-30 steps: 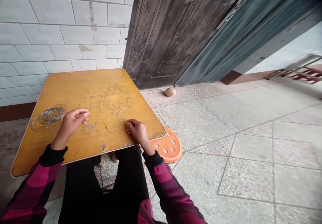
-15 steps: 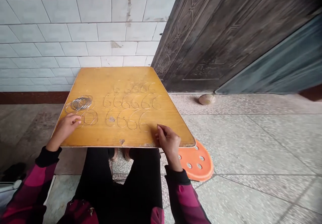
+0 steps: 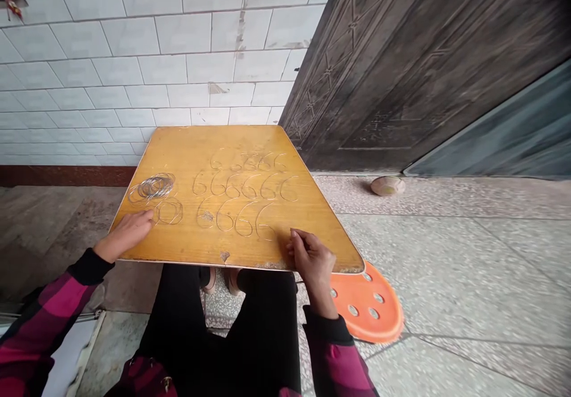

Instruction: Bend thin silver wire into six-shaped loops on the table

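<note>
On the yellow wooden table [image 3: 178, 248] lie several thin wires bent into shapes like the figure 6 [image 3: 243, 226], set out in rows. A tangled pile of silvery wire rings [image 3: 156, 188] is at the left, with a few looser wire rings [image 3: 169, 213] just nearer. My left hand [image 3: 134, 230] reaches palm down over the table's left side, fingers stretched out, the tips at the edge of the looser rings. Close to the front right of the table, my right hand [image 3: 313, 255] is closed with thumb and fingers pinched together; what they hold, if anything, is too small to make out.
An orange stool seat with holes [image 3: 379, 320] stands by the table's right front corner. A white tiled wall [image 3: 187, 67] rises behind the table, with a dark carved door [image 3: 375, 70] to the right. A rounded stone [image 3: 387, 185] rests on the floor near the door.
The view has shifted, so the table appears farther right and slightly lower. My left hand has turned more palm down, its fingers stretching to the looser rings. My right hand stays pinched.
</note>
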Demonstrator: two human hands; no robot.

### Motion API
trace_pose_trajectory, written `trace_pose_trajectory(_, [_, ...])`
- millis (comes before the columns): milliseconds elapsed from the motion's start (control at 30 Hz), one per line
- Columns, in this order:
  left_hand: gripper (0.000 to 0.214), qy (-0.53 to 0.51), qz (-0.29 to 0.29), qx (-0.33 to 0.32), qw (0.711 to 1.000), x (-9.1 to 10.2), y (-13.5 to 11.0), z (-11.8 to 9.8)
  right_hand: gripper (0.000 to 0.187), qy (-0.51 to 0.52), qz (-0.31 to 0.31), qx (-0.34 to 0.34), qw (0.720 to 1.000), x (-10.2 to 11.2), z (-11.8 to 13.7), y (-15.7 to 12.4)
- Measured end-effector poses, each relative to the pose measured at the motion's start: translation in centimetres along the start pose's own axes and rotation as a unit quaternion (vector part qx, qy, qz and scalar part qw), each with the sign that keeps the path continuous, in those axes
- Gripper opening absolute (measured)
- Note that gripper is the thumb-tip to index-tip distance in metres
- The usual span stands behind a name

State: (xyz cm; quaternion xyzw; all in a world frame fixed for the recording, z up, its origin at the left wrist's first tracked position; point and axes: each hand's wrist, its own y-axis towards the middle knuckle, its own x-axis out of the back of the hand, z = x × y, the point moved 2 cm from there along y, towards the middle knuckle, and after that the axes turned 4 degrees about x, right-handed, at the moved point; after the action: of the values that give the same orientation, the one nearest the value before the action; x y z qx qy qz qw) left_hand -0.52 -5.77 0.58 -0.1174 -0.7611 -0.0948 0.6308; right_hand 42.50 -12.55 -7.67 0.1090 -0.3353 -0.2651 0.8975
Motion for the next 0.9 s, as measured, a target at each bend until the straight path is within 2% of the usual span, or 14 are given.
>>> trace_pose_trajectory(100, [0.02, 0.054, 0.031, -0.065, 0.996, 0.5, 0.3, 0.2, 0.047, -0.002, 0.005, 0.007, 1.0, 0.0, 0.2, 0.1])
trace_pose_trajectory(200, [0.019, 0.04, 0.005, -0.112, 0.993, 1.4, 0.5, 0.9, 0.048, -0.004, 0.013, 0.019, 1.0, 0.1, 0.6, 0.2])
trace_pose_trajectory(433, [0.021, -0.031, -0.064, -0.042, 0.997, 4.4, 0.7, 2.1, 0.048, 0.022, 0.046, 0.039, 0.998, -0.9, 2.8, -0.3])
trace_pose_trajectory(600, [0.024, -0.078, -0.113, -0.047, 0.989, 5.6, 0.4, 2.5, 0.037, 0.087, 0.111, 0.113, 0.984, -3.8, 7.4, -1.0])
trace_pose_trajectory(767, [0.026, -0.145, -0.165, -0.012, 0.976, 5.3, 0.3, 3.3, 0.023, 0.166, 0.192, 0.198, 0.947, -7.4, 13.2, -1.4])
trace_pose_trajectory(900, [0.027, -0.203, -0.177, 0.014, 0.963, 5.0, 0.4, 3.3, 0.018, 0.197, 0.238, 0.237, 0.921, -10.5, 17.5, -1.0])
